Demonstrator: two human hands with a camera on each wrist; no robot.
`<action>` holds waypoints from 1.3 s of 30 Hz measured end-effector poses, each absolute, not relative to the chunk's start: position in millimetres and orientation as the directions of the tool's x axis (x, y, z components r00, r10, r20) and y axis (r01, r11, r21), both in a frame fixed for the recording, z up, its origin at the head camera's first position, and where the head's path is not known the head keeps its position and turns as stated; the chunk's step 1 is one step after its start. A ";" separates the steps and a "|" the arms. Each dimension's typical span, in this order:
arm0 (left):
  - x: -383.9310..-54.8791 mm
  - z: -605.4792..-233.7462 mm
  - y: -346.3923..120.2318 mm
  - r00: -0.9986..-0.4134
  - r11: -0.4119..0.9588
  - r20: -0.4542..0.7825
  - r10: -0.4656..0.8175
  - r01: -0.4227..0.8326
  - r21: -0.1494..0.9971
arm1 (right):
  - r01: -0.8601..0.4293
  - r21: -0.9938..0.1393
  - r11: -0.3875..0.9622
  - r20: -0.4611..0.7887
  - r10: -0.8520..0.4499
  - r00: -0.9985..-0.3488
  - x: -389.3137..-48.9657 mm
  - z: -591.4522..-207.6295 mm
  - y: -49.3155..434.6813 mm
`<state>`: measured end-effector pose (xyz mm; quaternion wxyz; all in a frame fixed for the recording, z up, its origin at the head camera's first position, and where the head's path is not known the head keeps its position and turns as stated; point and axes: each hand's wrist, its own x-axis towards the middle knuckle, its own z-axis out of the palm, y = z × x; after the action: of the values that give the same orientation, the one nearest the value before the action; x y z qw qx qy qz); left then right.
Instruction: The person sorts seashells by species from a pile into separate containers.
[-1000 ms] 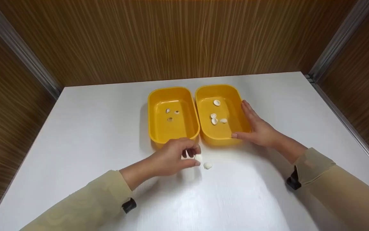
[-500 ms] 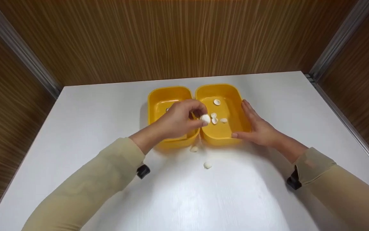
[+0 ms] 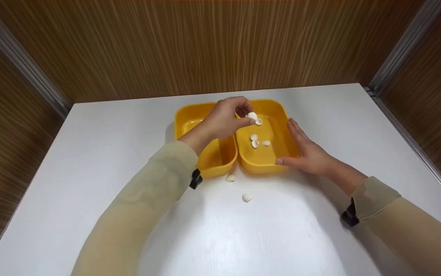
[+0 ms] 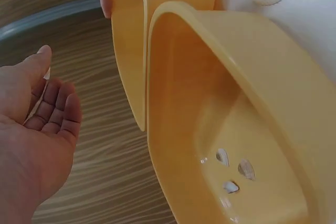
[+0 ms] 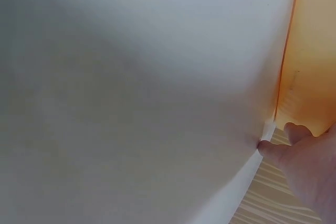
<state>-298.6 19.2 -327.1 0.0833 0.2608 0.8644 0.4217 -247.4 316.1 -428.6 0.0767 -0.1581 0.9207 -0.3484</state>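
Between thumb and fingers my left hand pinches a white seashell, held above the far part of the right yellow tray. In that tray lie several white shells. My right hand rests against the tray's right side, fingers along the outer wall and thumb at the near corner. The left yellow tray stands close beside it, partly hidden by my left arm. Small shells lie on its floor in the left wrist view, where the pinched shell is mostly hidden by the thumb.
On the white table, one shell lies close to the trays' near edge and another shell lies nearer to me. A wood-grain panel rises behind the table, with similar panels at both sides.
My left hand has carried the white shell from the table in front of the trays up and over the right tray, toward its far end. The right hand has stayed in place.
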 end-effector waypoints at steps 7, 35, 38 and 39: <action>-316.4 -337.3 24.2 -0.868 0.492 0.075 0.490 0.347 0.798 | -0.244 -0.661 0.710 -0.031 -0.350 -0.936 -246.8 -429.1 314.2; -331.8 -366.8 26.7 -0.908 0.592 -0.001 0.419 0.273 0.758 | -0.230 -0.663 0.712 -0.050 -0.349 -0.936 -245.6 -427.6 311.6; -330.7 -363.9 23.8 -0.917 0.594 -0.009 0.398 0.250 0.764 | -0.233 -0.666 0.708 -0.047 -0.352 -0.935 -246.5 -427.5 311.8; -330.1 -362.2 22.8 -0.922 0.589 -0.012 0.388 0.238 0.772 | -0.236 -0.665 0.709 -0.045 -0.353 -0.934 -246.8 -427.3 312.0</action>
<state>-330.1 22.8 -362.2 0.0898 0.1764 0.8869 0.4173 -246.8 312.0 -427.3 0.0847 -0.1600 0.9205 -0.3463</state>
